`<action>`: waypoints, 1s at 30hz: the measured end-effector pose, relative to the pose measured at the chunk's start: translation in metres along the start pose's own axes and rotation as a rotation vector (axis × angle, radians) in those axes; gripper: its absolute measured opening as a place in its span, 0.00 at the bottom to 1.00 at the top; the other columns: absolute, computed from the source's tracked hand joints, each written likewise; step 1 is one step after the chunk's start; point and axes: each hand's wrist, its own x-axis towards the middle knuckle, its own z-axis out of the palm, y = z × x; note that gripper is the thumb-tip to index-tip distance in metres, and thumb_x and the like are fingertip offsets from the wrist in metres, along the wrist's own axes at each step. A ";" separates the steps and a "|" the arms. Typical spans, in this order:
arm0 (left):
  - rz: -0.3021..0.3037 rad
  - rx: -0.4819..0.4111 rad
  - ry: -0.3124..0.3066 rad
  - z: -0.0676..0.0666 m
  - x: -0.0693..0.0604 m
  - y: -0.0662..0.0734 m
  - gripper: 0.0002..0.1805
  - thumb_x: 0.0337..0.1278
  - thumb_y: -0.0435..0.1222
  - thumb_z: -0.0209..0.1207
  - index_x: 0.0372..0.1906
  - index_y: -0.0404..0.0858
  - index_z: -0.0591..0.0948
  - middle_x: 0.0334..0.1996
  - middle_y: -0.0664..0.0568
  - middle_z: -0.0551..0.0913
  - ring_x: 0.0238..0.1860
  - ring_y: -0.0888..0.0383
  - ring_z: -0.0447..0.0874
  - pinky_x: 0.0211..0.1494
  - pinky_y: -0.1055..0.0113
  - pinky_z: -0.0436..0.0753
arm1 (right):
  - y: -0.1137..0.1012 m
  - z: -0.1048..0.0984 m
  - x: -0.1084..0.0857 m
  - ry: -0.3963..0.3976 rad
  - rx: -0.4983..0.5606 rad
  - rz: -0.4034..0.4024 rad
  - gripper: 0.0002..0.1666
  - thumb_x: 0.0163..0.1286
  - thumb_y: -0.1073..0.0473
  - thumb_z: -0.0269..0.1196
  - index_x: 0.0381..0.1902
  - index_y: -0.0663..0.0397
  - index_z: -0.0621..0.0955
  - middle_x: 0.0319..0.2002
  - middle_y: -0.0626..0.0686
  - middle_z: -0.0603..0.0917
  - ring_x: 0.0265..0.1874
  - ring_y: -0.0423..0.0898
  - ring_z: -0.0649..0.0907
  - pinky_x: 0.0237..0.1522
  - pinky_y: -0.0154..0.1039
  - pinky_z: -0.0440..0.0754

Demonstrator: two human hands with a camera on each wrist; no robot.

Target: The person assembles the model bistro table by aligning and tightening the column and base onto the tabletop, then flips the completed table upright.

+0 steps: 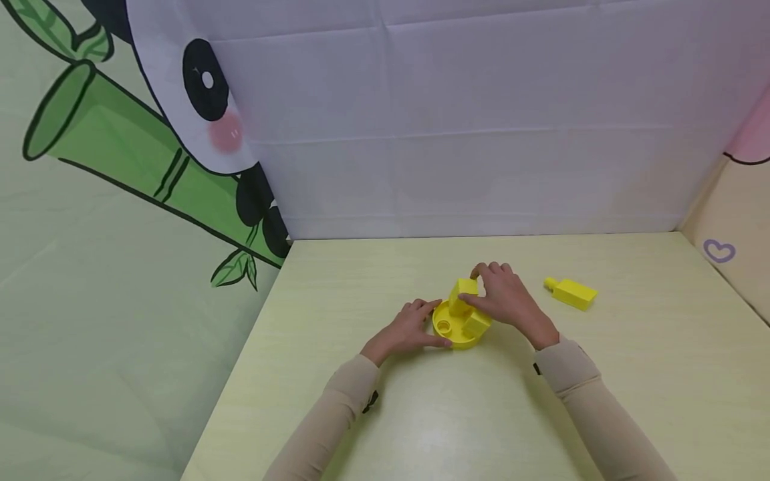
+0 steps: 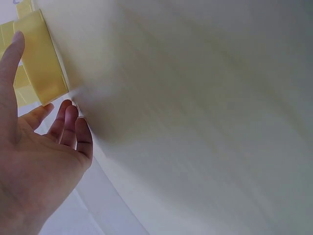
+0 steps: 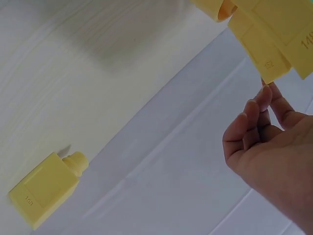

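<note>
A round yellow base (image 1: 462, 342) with a raised ring-shaped socket lies on the table, two yellow blocks standing in or over it. My left hand (image 1: 412, 329) holds the base's left side between thumb and fingers; in the left wrist view the thumb of that hand (image 2: 44, 161) lies against the base's wall (image 2: 43, 56). My right hand (image 1: 508, 297) pinches the taller block (image 1: 462, 294) at the back. The other block (image 1: 477, 324) leans at the base's right side. In the right wrist view, fingertips of the right hand (image 3: 274, 147) touch a block (image 3: 259, 49).
A separate yellow block with a round neck (image 1: 574, 294) lies on its side on the table (image 1: 373, 267), right of my right hand. A pale cloth wall (image 1: 469, 133) rises behind the table's back edge, with printed cloth at the left and right.
</note>
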 end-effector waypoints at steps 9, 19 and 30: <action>-0.009 0.006 -0.004 -0.002 -0.001 0.002 0.52 0.56 0.60 0.71 0.81 0.44 0.63 0.67 0.44 0.71 0.64 0.48 0.67 0.68 0.50 0.73 | 0.000 -0.001 -0.003 0.017 -0.023 0.023 0.29 0.70 0.43 0.69 0.49 0.66 0.82 0.41 0.61 0.82 0.41 0.60 0.75 0.45 0.55 0.76; 0.001 0.006 0.004 -0.002 -0.003 0.004 0.53 0.55 0.60 0.71 0.81 0.43 0.63 0.67 0.43 0.71 0.64 0.48 0.67 0.68 0.50 0.72 | -0.005 0.001 -0.006 0.033 -0.067 0.031 0.27 0.68 0.42 0.69 0.41 0.64 0.84 0.35 0.56 0.82 0.37 0.57 0.75 0.42 0.53 0.75; 0.002 0.004 -0.008 -0.003 -0.003 0.005 0.52 0.57 0.59 0.71 0.81 0.43 0.63 0.67 0.43 0.71 0.64 0.48 0.67 0.68 0.50 0.73 | -0.006 -0.003 -0.010 -0.028 0.003 -0.072 0.28 0.71 0.47 0.67 0.56 0.65 0.81 0.41 0.59 0.82 0.40 0.55 0.76 0.43 0.52 0.78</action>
